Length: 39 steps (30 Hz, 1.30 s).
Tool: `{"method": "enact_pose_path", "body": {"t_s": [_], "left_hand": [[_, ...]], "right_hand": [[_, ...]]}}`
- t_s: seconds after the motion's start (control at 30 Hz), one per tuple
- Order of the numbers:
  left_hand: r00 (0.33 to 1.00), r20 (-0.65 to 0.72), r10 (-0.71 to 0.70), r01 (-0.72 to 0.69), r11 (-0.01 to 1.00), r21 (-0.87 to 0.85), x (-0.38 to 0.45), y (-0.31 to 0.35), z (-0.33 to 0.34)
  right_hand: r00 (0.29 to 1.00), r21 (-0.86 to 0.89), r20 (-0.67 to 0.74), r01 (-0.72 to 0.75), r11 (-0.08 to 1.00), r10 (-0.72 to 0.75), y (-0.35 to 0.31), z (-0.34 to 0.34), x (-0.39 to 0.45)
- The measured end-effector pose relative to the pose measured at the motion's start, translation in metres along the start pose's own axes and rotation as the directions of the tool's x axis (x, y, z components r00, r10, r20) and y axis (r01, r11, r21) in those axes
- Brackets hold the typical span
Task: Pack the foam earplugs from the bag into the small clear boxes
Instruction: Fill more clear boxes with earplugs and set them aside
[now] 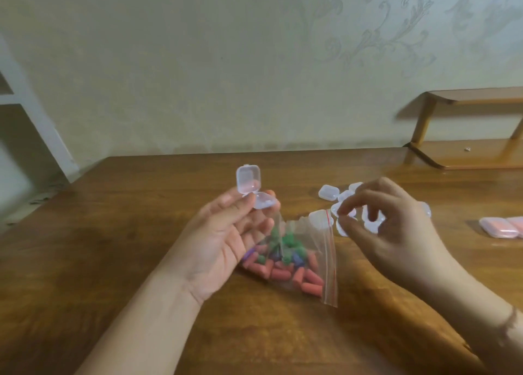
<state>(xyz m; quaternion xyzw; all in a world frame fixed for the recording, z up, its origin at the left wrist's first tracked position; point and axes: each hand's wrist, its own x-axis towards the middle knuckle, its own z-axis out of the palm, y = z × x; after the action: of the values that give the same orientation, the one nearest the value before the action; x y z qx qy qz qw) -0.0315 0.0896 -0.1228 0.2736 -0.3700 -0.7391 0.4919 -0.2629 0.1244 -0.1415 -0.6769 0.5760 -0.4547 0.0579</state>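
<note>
Head view. The person's left hand (pixel 226 233) was raised palm-up above a brown wooden table (pixel 113 261), pinching an open clear box (pixel 249 180) between thumb and fingertips. The box stood hinged open: one half faced the camera upright, the other half lay tipped toward the right, just above the fingers. No earplug could be made out inside it.

Below and to the right of that hand lay a clear zip bag (pixel 300 258) with a red line along its seal edge. The bag rested on the table, its mouth turned up toward the hands, its left part partly behind the left hand's fingers. Inside were foam earplugs (pixel 283 272), mostly orange-red along the bottom, with green and a few purple ones above them.

The right hand (pixel 390 227) hovered to the right of the bag's mouth, fingers curled, thumb and forefinger drawn close together. Motion blur prevented any finding as to whether something was held between them; the grip could not be determined.

Behind and partly hidden by the right hand sat a cluster of small clear boxes (pixel 328 191) on the table, lying close together. At the right edge, well apart from the bag, lay flat pink-filled cases (pixel 501 226). A low wooden shelf (pixel 467 151) stood at the table's far right against a patterned wall (pixel 226 63).
</note>
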Motion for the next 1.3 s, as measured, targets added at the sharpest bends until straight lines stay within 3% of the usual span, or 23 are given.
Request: {"method": "enact_pose_path", "body": {"t_s": [0.1,0.27,0.47,0.6,0.93,1.03,1.17,1.3], "left_hand": [[0.992,-0.129,-0.002,-0.002,1.0,-0.025,0.003,0.004,-0.005],[0.984,-0.175,-0.044,0.046,0.999,0.006,0.001,0.005,-0.005],[0.978,-0.175,-0.117,0.114,0.993,-0.028,-0.002,0.006,0.001],[0.977,-0.16,-0.138,0.128,0.989,-0.072,-0.002,0.006,0.0],[0.977,-0.122,-0.173,0.166,0.984,-0.064,-0.003,0.007,0.0],[0.978,-0.106,-0.18,0.175,0.983,-0.055,-0.003,0.006,0.0],[0.979,-0.065,-0.196,0.194,0.981,-0.027,-0.005,0.001,0.004],[0.963,0.013,-0.268,0.267,0.963,0.042,-0.007,-0.012,0.012]], "right_hand": [[0.974,-0.135,0.222,-0.01,0.991,0.04,0.009,0.01,-0.002],[0.927,-0.179,0.375,0.058,0.982,0.014,0.003,0.022,-0.007],[0.935,-0.275,0.352,0.137,0.952,-0.033,0.003,0.028,-0.008],[0.911,-0.382,0.41,0.214,0.899,-0.043,0.0,0.02,-0.008],[0.897,-0.343,0.437,0.242,0.907,-0.074,0.001,0.019,-0.011],[0.943,-0.315,0.331,0.146,0.938,-0.036,-0.003,0.004,-0.006],[0.998,-0.017,0.02,0.055,0.998,-0.055,-0.015,-0.017,-0.003],[0.987,0.155,0.035,0.15,0.976,-0.157,-0.034,-0.01,-0.013]]}}
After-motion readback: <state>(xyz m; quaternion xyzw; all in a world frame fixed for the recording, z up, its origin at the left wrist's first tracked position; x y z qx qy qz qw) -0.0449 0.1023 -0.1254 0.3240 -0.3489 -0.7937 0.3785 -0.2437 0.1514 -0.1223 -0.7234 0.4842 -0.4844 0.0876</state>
